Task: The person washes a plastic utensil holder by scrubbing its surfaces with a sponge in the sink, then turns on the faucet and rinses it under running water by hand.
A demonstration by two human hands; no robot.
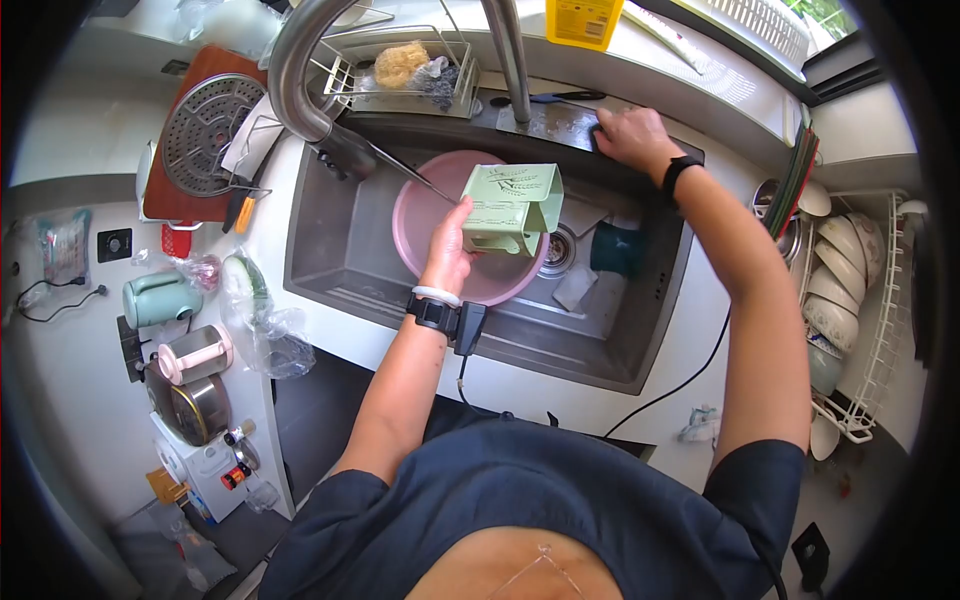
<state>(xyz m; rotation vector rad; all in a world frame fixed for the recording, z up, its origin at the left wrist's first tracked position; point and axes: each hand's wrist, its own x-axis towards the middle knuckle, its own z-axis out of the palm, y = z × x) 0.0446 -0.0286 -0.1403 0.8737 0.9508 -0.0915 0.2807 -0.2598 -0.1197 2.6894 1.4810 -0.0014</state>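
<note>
My left hand (448, 245) grips a pale green holder (505, 210) at its near left corner, the thumb lying along its side and the other fingers tucked underneath, mostly out of my sight. The holder is a boxy, open-ended piece with a cut-out pattern in one face, and I have it above the pink basin (408, 225), which sits in the left and middle part of the grey sink (340, 230). My right hand (632, 138) is well apart from it, at the sink's back right edge, by the right end of a metal strip (545, 126); its fingers are curled, but I cannot tell whether they are closed on anything. Just behind that strip lies a dark-handled tool (565, 97). To the right of the basin I see the drain (560, 250), a dark teal cloth (617, 248) and a white piece (574, 287) on the sink floor. The tap (290, 90) arches over the sink's left end, and behind the sink a wire basket (462, 92) holds a yellowish scrubber (400, 65). On my left wrist are a white band (436, 295) and a black watch (430, 313); a dark band (682, 170) circles my right. White table (350, 342) runs along the sink's front, and off to my right, bowls (838, 280) stand in a white rack (880, 330).
</note>
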